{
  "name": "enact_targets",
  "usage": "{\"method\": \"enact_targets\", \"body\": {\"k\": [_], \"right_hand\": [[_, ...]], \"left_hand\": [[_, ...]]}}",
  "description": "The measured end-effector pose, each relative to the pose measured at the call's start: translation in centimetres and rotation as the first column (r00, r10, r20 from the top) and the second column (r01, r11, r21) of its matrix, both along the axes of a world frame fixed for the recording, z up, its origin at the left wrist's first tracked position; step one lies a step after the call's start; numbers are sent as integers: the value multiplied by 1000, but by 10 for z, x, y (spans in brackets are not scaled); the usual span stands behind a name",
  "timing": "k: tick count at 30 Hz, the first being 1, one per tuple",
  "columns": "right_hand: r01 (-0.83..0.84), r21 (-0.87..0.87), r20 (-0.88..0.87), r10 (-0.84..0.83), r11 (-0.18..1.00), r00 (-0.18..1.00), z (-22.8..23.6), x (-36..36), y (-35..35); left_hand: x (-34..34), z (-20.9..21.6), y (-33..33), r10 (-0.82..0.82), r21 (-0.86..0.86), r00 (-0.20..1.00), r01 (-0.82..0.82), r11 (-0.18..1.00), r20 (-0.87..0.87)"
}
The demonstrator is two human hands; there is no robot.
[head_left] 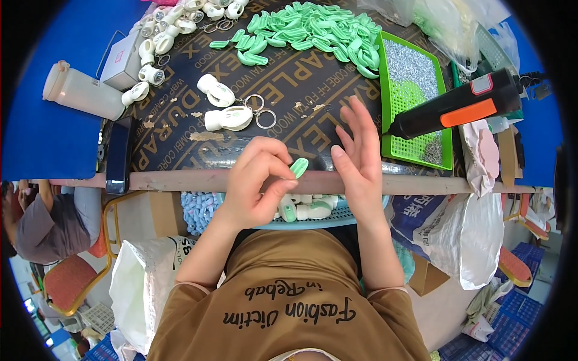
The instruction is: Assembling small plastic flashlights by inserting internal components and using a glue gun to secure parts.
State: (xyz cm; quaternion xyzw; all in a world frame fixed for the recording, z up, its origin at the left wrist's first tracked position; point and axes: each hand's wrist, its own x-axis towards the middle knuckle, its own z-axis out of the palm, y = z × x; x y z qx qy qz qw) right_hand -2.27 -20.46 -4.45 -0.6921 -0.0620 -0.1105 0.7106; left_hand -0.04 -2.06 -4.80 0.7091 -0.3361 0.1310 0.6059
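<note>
Between the thumb and fingertips of my left hand [259,177] is a small light-green oval plastic shell [299,168], held just above the table edge. My right hand [361,159] is open, fingers stretched out and raised, with nothing in it; it is to the right of the shell, apart from it. Beyond my hands lie two white plastic keychains [230,118] with metal key rings [265,118]. At the far middle of the table is a heap of similar green shells [319,30].
A black electric screwdriver [469,108] with an orange switch reaches over a green tray [448,129] of small screws. More white keychains [164,42] lie far left, near a white lidded jar [84,90]. A light-blue basket [346,218] of white-and-green parts is below the table edge.
</note>
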Motion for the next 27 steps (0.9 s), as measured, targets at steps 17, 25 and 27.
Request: {"method": "enact_targets", "body": {"k": [17,25,27], "right_hand": [[40,-184,50,-31,982,998,-2,1,2],[34,-182,60,-24,983,998,-1,1,3],[-19,-164,13,22,986,1000,2,0,2]], "left_hand": [[-4,8,-14,-9,332,979,-61,941,206],[-5,7,-10,-31,411,974,-65,909,223],[-4,8,-11,-57,427,976,-40,903,211]]}}
